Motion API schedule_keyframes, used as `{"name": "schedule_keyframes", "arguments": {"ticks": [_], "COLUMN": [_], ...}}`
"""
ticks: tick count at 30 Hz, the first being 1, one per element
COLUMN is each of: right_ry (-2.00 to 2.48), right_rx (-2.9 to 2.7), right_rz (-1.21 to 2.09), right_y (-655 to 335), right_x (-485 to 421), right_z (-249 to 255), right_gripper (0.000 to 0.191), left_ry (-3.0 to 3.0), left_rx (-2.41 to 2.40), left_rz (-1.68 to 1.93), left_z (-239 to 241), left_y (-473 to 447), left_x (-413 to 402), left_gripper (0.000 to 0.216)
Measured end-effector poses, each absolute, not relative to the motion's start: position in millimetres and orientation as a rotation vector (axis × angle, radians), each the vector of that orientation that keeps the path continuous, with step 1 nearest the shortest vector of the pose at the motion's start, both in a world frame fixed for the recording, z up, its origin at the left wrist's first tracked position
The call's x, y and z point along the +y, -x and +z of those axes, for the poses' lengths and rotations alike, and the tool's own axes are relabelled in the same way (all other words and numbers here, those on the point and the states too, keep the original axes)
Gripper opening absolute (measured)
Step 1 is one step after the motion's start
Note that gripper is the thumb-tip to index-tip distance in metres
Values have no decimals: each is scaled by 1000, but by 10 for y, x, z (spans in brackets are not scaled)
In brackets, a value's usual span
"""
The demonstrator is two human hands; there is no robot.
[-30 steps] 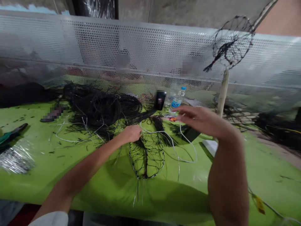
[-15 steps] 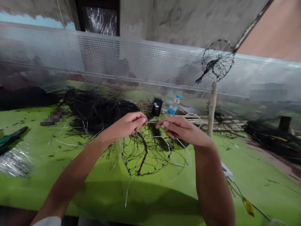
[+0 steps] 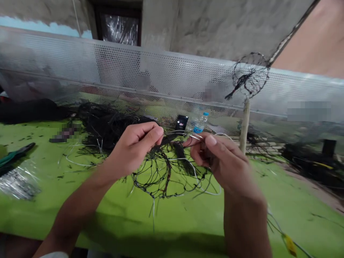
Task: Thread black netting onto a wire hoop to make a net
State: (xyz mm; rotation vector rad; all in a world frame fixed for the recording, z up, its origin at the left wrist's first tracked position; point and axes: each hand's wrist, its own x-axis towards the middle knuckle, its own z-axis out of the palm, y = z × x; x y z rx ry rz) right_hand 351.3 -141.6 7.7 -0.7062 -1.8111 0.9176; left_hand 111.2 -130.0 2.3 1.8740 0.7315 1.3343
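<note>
Since the frame half a second ago, the two hands have drawn a little farther apart, and a pale wire (image 3: 174, 132) now spans the space between them. The left hand (image 3: 138, 147) is closed, its thumb and forefinger pinching the left end of the wire. The right hand (image 3: 224, 159) has its thumb pressed toward a bent forefinger, clamped on the right end, where thin strands cross the finger. Just below and between the hands is an open black net (image 3: 168, 175) with a knotted rim, over the green table (image 3: 120, 218); whether it is joined to the held wire, I cannot tell. A large heap of black fibres (image 3: 107, 123) lies at the far left, beyond the left hand. A blue-capped bottle (image 3: 199, 126) stands at the far side, near a wooden post (image 3: 244, 129) to its right.
</note>
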Motion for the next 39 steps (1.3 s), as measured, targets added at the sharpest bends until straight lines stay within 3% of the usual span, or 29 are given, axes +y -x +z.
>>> {"name": "schedule_keyframes", "arguments": {"ticks": [11, 16, 23, 29, 39], "right_ry": [865, 806, 820, 817, 854], "right_rx": [-1978, -2041, -2038, -1976, -1965], "right_rz": [622, 539, -84, -428, -539], "right_y": [-3444, -3479, -3524, -3414, -3442], "right_x": [-1475, -1426, -1438, -1432, -1414], "right_z": [50, 75, 70, 25, -20], "right_gripper": [34, 26, 35, 23, 17], "left_ry": [-2440, -2233, -1966, -1817, -1945], "left_rx": [947, 1002, 950, 891, 807], "left_rz": [1263, 1220, 1417, 1377, 1305], "left_z": [49, 40, 26, 17, 70], "left_y": [-1165, -1138, -1051, -1017, -1009], "left_x": [-1331, -1312, -1362, -1374, -1274], "left_gripper": [27, 33, 34, 34, 24]}}
